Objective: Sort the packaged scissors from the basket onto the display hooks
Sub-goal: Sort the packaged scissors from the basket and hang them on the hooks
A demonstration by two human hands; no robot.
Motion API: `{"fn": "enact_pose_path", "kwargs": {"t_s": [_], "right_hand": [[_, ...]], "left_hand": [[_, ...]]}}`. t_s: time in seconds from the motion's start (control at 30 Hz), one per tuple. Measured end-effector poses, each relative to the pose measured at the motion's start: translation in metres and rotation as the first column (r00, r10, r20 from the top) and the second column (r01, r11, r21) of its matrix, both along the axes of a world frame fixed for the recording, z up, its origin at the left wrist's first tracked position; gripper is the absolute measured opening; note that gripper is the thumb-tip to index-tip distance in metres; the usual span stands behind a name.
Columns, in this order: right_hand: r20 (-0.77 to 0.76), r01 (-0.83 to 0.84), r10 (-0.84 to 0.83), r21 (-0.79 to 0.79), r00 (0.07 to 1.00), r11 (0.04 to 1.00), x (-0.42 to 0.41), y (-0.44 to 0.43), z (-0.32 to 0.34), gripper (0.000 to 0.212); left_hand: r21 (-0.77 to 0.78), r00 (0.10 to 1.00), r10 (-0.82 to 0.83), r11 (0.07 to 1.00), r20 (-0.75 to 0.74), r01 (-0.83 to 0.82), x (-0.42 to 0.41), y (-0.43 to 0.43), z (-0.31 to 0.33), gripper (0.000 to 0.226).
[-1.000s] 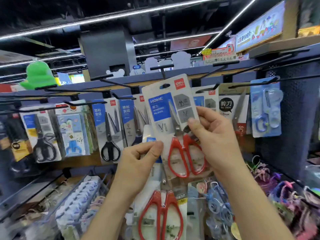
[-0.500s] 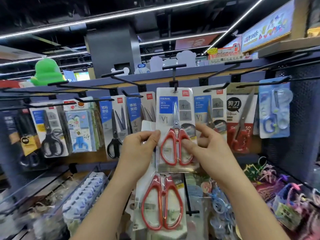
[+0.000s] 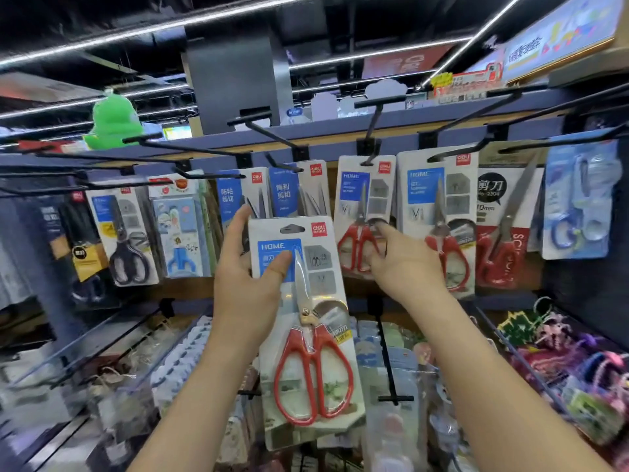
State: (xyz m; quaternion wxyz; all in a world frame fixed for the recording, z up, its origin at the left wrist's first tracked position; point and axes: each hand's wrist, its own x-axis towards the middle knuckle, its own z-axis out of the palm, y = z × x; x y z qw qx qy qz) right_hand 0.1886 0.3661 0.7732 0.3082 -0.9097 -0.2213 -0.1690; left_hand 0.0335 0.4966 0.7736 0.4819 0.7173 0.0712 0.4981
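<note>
While a small red scissors pack (image 3: 361, 199) hangs at one o'clock, right hand (image 3: 405, 267) touches it, grip unclear. Left hand (image 3: 245, 291) pinches a larger pack (image 3: 308, 352), unhung.

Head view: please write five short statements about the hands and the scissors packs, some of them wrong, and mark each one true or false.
1. The left hand holds a large red-handled scissors pack. True.
2. That pack already hangs on the display. False: it is held in front of the display, lower than the top row, and hangs from nothing.
3. The right hand touches a smaller red-handled pack that hangs on a hook. True.
4. The far-right pack holds black-handled scissors. False: its handles are blue.
5. A green toy sits at the upper left. True.
</note>
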Motion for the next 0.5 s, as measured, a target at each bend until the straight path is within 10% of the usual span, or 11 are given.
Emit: {"fn": "enact_pose_path", "kwargs": {"t_s": [0.13, 0.3, 0.5], "right_hand": [[-0.088, -0.221, 0.259, 0.303, 0.962, 0.927, -0.025, -0.028, -0.01, 0.038], [-0.388, -0.414, 0.81, 0.713, 0.439, 0.566, -0.059, -0.059, -0.032, 0.045], [-0.252, -0.427, 0.775, 0.716, 0.58, 0.552, -0.064, -0.069, -0.054, 0.017]], "left_hand": [[-0.042, 0.998, -0.04, 0.998, 0.046, 0.042, 0.003, -0.001, 0.002, 0.053], [-0.124, 0.981, -0.108, 0.984, 0.162, 0.129, 0.013, -0.008, 0.005, 0.04], [-0.141, 0.954, -0.187, 0.964, 0.236, 0.224, 0.022, -0.023, 0.025, 0.023]]}}
